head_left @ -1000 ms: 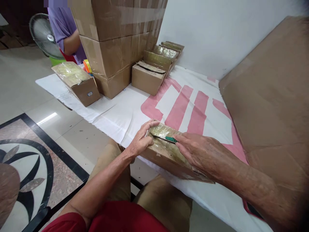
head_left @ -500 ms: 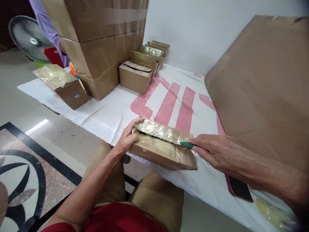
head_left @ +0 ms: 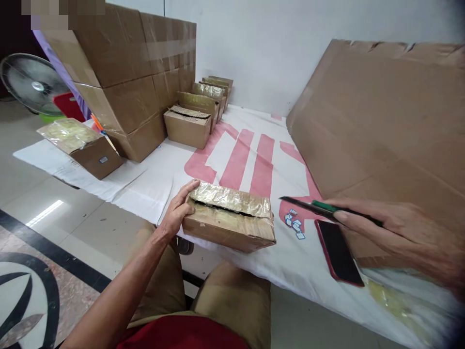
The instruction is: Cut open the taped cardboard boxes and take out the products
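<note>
A small cardboard box (head_left: 225, 228) with shiny tape on its top lies at the table's front edge. A dark slit runs along the box's top between its flaps. My left hand (head_left: 178, 208) grips the box's left end, thumb on the top and fingers around the far corner. To the right of the box, my right hand (head_left: 385, 228) is closed around a utility knife (head_left: 327, 208) with a green and black handle. Its blade points left, apart from the box. Below the knife lies a phone with a red case (head_left: 339, 254).
Big stacked cartons (head_left: 119, 68) stand at the back left, with a row of small open boxes (head_left: 189, 126) beside them. A taped box (head_left: 87, 148) and orange scissors (head_left: 103, 133) are at left. A large cardboard piece (head_left: 381, 135) leans at right. Small stickers (head_left: 294, 224) lie near the phone.
My right hand has drawn the knife out of the box's slit and away to the right. My left hand stays on the box. The view has shifted, showing the phone and stickers.
</note>
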A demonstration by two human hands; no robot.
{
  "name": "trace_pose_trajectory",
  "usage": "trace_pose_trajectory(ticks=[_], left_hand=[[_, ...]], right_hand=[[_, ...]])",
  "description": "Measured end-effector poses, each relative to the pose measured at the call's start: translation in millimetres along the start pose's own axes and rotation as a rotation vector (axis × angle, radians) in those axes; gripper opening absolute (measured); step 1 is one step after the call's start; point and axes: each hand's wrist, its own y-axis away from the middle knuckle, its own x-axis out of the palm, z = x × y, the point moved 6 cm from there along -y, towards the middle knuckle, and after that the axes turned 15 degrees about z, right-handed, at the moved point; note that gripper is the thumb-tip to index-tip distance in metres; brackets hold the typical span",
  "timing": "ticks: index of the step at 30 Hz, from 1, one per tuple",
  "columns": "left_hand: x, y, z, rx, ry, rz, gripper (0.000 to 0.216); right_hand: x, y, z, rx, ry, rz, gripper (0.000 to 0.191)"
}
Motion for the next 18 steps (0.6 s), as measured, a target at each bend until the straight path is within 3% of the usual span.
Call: trace_pose_trajectory(ticks=[2, 4, 8, 10, 13, 15, 18], left_hand=[[1, 2, 0, 0.011, 0.005, -0.030, 0.086], [1, 8, -3, 0.029, -0.023, -0.094, 0.083], [1, 33, -15, 0.041, -0.187, -0.230, 0.059], [1, 46, -20, 0.016, -0.288, -0.256, 0.047], [4, 61, -29, 0.004, -0.427, -0.258, 0.040], [7, 66, -36, 0.028, -0.508, -0.277, 0.037], [12, 70, -43, 0.095, -0.635, -0.316, 0.030]], right_hand=[[31, 9, -11, 0.071, -0.082, 0.062, 0.055], [76, 16, -20, 0.132, -0.096, 0.001, 0.054], [177, 18, -25, 0.100, 0.005, -0.119, 0.046], [205, 18, -31, 0.112, 0.072, -0.129, 0.044], [198, 21, -32, 0.104, 0.054, -0.196, 0.044], [170, 26, -20, 0.051, -0.033, -0.241, 0.043], [127, 30, 21, -0.077, -0.090, -0.297, 0.038]])
